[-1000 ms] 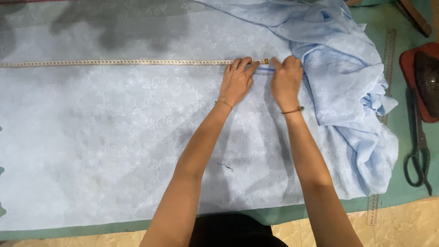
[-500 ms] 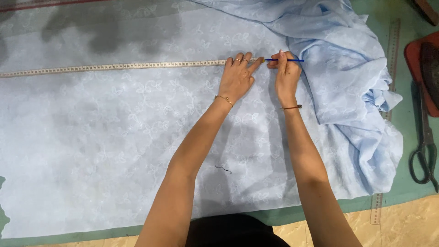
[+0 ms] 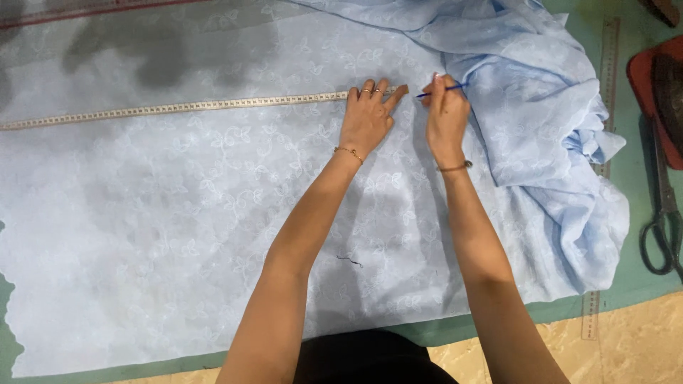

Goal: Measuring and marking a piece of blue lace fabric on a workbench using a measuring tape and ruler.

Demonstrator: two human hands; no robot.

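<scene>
The left hand (image 3: pixel 368 117) lies flat on the light blue cloth (image 3: pixel 178 213), pressing down the end of the tape measure (image 3: pixel 178 108). Just beside it, the right hand (image 3: pixel 446 117) pinches a blue pencil (image 3: pixel 442 89). Far right of the cloth lie scissors (image 3: pixel 663 213) and a long ruler (image 3: pixel 606 78).

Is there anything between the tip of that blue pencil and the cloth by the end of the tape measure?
Nothing visible. The right hand holds the blue pencil just right of the left hand, which presses the tape measure onto the pale blue cloth. Only bare cloth lies between the hands.
</scene>
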